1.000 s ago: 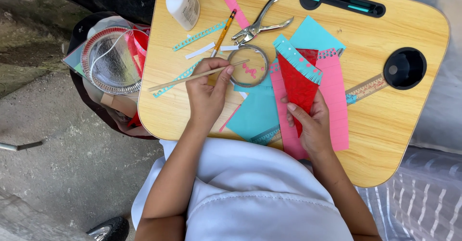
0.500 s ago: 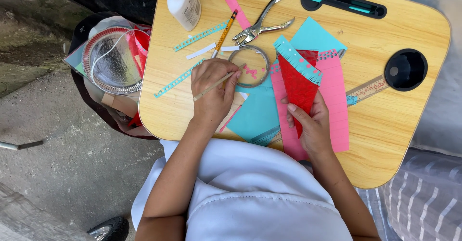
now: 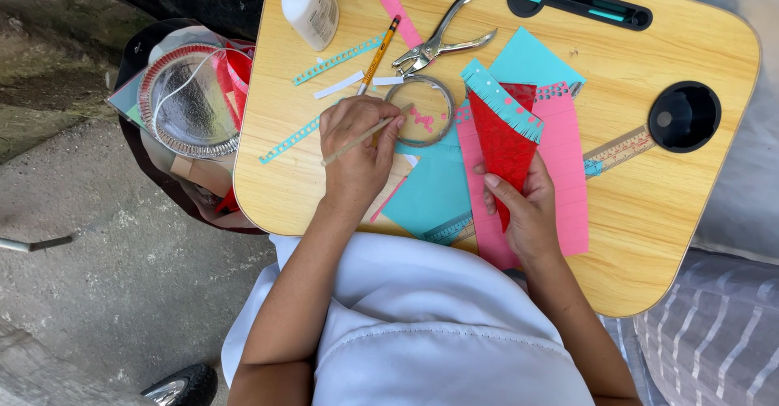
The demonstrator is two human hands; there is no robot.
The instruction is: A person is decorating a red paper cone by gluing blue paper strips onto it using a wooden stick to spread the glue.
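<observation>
The left hand (image 3: 355, 150) is closed on a thin wooden stick (image 3: 367, 134), pinching it between thumb and fingers; the stick slants up to the right, and its tip reaches over the rim of a clear round lid (image 3: 419, 111) that lies on the desk (image 3: 649, 236). Small pink paper bits lie inside the lid.

The right hand (image 3: 527, 211) grips the narrow lower end of a red paper cone (image 3: 503, 142), fingers wrapped round it. The cone points its tip toward the person, and a teal fringe (image 3: 501, 100) runs across its wide upper end. It is held over a pink sheet (image 3: 568, 187), which overlaps a teal sheet (image 3: 434, 191). The two hands are apart, the lid and the teal sheet between them.

A ruler (image 3: 621, 150) pokes out from under the pink sheet on the right, near a black cup hole (image 3: 684, 116) in the desk. Above the lid lie a metal hole punch (image 3: 442, 41) and a pencil (image 3: 380, 53), with a white glue bottle (image 3: 308, 4) further left at the desk's far edge. Two punched teal strips (image 3: 337, 60) lie left of the pencil and left hand. Off the desk's left edge, a foil pan (image 3: 187, 102) sits in a bag of supplies.
</observation>
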